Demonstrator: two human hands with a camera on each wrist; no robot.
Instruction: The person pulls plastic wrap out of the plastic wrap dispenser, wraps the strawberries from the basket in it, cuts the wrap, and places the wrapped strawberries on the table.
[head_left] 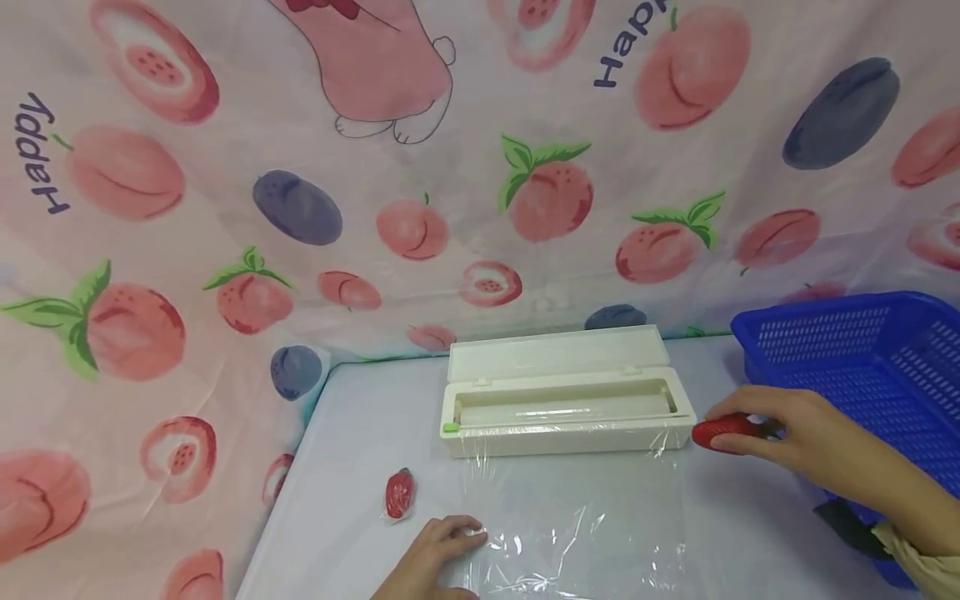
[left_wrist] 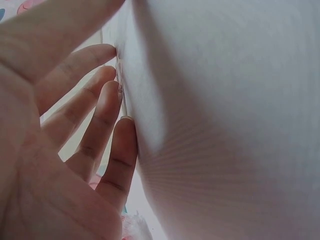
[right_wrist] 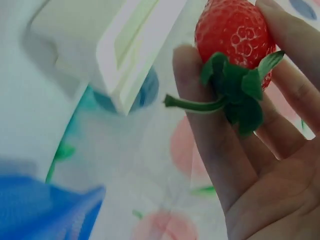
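My right hand (head_left: 798, 437) pinches a red strawberry (right_wrist: 235, 30) between thumb and fingers, its green leaves and stem toward the palm. It hovers just off the right end of a white cling film box (head_left: 573, 439), whose lid stands open with a roll inside. Clear cling film (head_left: 577, 533) stretches from the box toward me over the white table. Fingertips of my left hand (head_left: 431, 554) rest at the film's left edge, fingers loosely extended in the left wrist view. A second red strawberry (head_left: 400, 495), wrapped in clear film, lies left of the box.
A blue plastic basket (head_left: 759, 354) with slotted walls stands on the right, partly behind my right forearm. Fruit-printed cloth (head_left: 457, 183) hangs behind and to the left of the white table (head_left: 352, 417). A small green slider (head_left: 451, 427) sits at the box's left front corner.
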